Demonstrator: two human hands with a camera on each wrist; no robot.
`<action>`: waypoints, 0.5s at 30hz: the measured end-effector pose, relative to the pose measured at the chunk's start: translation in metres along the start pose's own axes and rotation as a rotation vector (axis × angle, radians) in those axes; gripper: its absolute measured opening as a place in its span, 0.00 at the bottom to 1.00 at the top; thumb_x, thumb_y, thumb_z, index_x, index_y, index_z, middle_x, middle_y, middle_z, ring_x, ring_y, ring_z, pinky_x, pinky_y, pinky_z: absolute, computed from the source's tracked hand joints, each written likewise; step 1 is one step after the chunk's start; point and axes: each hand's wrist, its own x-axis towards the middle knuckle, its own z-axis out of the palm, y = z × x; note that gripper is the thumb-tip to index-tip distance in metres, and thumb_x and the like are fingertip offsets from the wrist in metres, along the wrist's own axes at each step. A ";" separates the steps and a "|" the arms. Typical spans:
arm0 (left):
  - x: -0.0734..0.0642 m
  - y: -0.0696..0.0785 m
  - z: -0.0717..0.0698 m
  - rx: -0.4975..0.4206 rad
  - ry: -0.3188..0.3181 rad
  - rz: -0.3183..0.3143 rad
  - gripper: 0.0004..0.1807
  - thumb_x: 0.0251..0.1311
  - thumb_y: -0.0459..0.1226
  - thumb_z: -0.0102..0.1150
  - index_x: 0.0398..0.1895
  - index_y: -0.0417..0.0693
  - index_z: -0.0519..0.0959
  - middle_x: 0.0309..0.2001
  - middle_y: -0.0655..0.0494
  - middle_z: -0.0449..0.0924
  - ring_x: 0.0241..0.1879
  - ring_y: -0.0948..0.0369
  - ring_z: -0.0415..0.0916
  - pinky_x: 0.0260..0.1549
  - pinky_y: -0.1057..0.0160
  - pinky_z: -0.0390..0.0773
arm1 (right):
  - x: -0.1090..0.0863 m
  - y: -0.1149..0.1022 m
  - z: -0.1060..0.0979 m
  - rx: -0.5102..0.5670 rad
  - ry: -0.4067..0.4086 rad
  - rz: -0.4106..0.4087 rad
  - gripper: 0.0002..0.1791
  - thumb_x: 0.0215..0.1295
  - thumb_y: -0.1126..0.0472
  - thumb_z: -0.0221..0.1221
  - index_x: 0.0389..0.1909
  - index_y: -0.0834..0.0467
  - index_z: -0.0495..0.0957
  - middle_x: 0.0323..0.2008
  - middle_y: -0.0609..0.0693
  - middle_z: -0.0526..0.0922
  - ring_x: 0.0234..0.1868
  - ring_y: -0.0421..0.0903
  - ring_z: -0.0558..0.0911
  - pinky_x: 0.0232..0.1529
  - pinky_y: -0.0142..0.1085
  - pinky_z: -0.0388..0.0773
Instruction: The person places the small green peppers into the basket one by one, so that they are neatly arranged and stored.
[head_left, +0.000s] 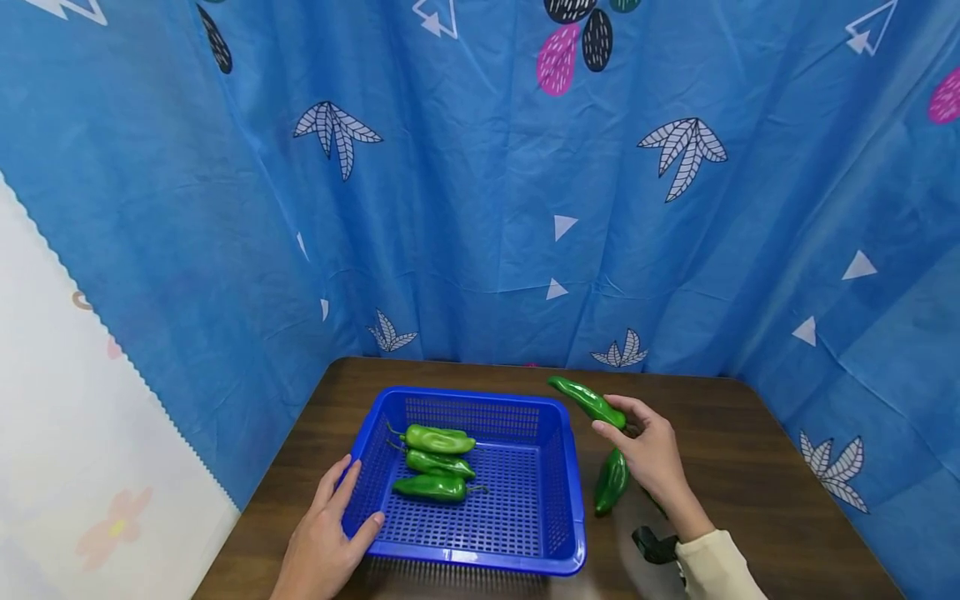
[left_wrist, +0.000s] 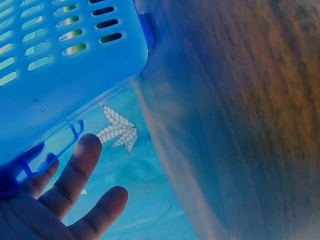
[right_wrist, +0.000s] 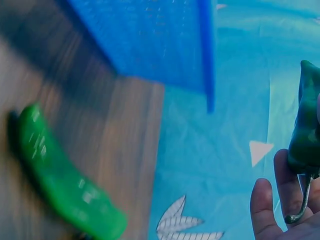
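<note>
My right hand (head_left: pixel 654 450) pinches a glossy green chili pepper (head_left: pixel 585 398) near its stem end, above the table at the right of a blue plastic basket (head_left: pixel 480 560). The held pepper (right_wrist: pixel 305 132) also shows in the right wrist view, its curved stem hanging by my fingers. My left hand (head_left: pixel 321 533) rests at the basket's left front corner, thumb by the rim and fingers spread along the outside. Several green peppers (head_left: pixel 431 488) lie side by side in the basket's left half. Another green pepper (head_left: pixel 612 483) lies on the table below my right hand.
The brown wooden table (head_left: pixel 720 467) extends to both sides of the basket. A blue patterned curtain (head_left: pixel 480 208) hangs behind it. A black wrist-worn device (head_left: pixel 654 546) sits by my right sleeve. White patterned cloth (head_left: pixel 90 433) hangs at the left.
</note>
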 end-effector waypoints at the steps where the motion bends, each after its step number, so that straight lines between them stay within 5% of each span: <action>1: 0.000 0.000 0.000 0.001 0.004 0.005 0.44 0.59 0.55 0.67 0.74 0.46 0.66 0.75 0.52 0.59 0.59 0.43 0.78 0.42 0.41 0.81 | 0.001 -0.004 0.004 0.019 -0.008 0.003 0.26 0.61 0.48 0.69 0.59 0.50 0.80 0.52 0.48 0.85 0.47 0.37 0.82 0.44 0.27 0.79; 15: 0.000 -0.001 0.000 -0.002 -0.001 0.007 0.44 0.60 0.57 0.65 0.74 0.46 0.66 0.76 0.52 0.59 0.62 0.45 0.76 0.44 0.41 0.81 | 0.012 -0.038 0.047 0.165 -0.094 -0.064 0.26 0.60 0.49 0.70 0.59 0.50 0.80 0.54 0.49 0.85 0.48 0.42 0.84 0.44 0.30 0.81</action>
